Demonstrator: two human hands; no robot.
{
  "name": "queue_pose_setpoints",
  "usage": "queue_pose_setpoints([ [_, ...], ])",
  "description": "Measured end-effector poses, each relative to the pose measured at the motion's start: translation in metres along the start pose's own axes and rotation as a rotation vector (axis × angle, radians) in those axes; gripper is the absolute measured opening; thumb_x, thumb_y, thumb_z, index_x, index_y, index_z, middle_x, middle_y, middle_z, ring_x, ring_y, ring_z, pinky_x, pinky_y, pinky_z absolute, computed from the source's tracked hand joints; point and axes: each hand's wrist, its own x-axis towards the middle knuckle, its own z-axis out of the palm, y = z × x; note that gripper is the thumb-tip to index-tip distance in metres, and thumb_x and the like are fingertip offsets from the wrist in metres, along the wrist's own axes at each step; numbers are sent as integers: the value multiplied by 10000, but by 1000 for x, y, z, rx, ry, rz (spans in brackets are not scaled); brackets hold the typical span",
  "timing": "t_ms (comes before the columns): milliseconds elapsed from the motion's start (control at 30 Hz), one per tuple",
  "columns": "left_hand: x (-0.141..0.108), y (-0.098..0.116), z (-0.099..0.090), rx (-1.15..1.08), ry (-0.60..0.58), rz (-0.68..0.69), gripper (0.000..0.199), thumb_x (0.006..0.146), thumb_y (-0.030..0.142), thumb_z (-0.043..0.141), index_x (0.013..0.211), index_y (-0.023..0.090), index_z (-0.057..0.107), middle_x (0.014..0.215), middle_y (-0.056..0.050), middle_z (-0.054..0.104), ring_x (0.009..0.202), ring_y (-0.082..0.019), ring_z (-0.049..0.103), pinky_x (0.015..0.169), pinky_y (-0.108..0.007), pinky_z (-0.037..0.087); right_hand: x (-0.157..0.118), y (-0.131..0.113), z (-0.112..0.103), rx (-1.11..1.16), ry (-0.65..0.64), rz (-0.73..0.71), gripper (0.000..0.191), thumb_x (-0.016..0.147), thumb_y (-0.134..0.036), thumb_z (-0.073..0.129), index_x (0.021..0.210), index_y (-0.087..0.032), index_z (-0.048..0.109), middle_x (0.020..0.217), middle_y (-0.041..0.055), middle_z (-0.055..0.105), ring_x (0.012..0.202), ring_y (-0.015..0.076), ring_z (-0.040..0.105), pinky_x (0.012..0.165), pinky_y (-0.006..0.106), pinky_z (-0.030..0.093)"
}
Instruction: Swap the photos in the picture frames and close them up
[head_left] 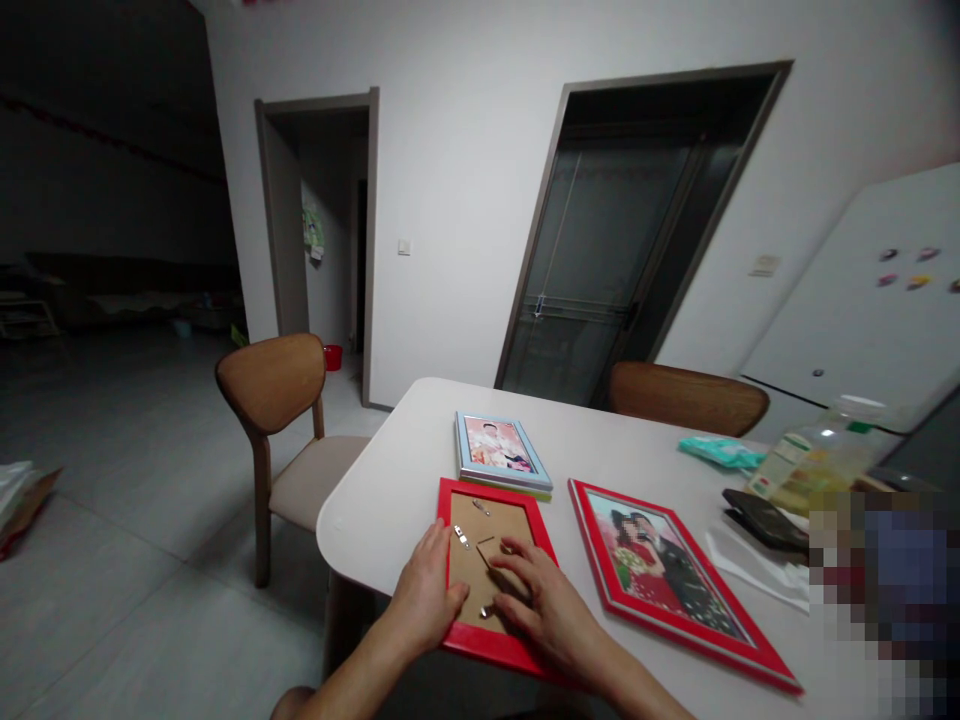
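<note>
A red picture frame [491,642] lies face down at the table's near edge, its brown backing board [466,575] showing. Small metal clips [461,537] sit on the board, and a cut flap or stand is partly visible near its middle. My left hand [421,592] grips the frame's left side, thumb over the rim onto the board. Over the board's right half, my right hand [553,612] rests with bent fingers spread apart, its fingertips near a clip and the flap. What lies under that palm is hidden.
Behind the frame lies a light blue photo frame [459,448] on a greenish one. A larger red framed photo [591,545] is at right. Further right are a clear plastic jug [832,450], a dark phone-like object [765,522] and a teal packet [720,452]. Wooden chairs [274,380] flank the table.
</note>
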Motion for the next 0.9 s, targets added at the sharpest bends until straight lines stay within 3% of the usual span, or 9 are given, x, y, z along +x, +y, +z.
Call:
queue_pose_setpoints([
  [200,4,7,8,-30,-18,-9,655,633,163,515,1249,57,321,1334,-132,308,1234,-225,238,1033,-335,178,9,5,-6,-135,80,77,363,666,-218,472,1013,-164,567,973,91,573,927,202,504,833,295,359],
  [467,6,15,4,-210,54,-48,635,589,161,559,1194,86,381,1284,-137,384,1192,-234,312,1015,-338,206,22,-4,-30,-134,95,118,359,597,-187,490,939,-181,596,943,68,603,917,204,520,817,289,368],
  [533,10,22,-2,-300,94,-63,549,634,163,515,1166,105,388,1215,-129,466,1129,-216,405,970,-330,287,24,-16,-35,-112,139,96,344,603,-200,498,933,-187,597,944,65,600,922,203,516,822,290,365],
  [633,17,26,-17,-489,110,-95,401,731,180,393,1128,130,363,981,-91,624,887,-183,587,761,-298,462,26,-35,-38,-24,164,42,318,630,-248,517,934,-192,588,953,60,593,916,198,517,820,287,370],
  [767,19,-1,-51,-605,146,-174,351,754,224,380,1090,126,352,777,-49,665,665,-173,634,586,-272,491,27,-31,-36,53,166,41,366,710,-359,464,1023,-183,534,984,70,583,844,186,541,753,286,407],
  [900,15,-46,-81,-579,224,-290,364,728,266,429,1054,110,389,699,-30,659,638,-173,636,567,-255,480,20,10,-35,-149,169,184,382,724,-321,434,1045,-133,519,1008,120,574,849,210,551,750,305,401],
])
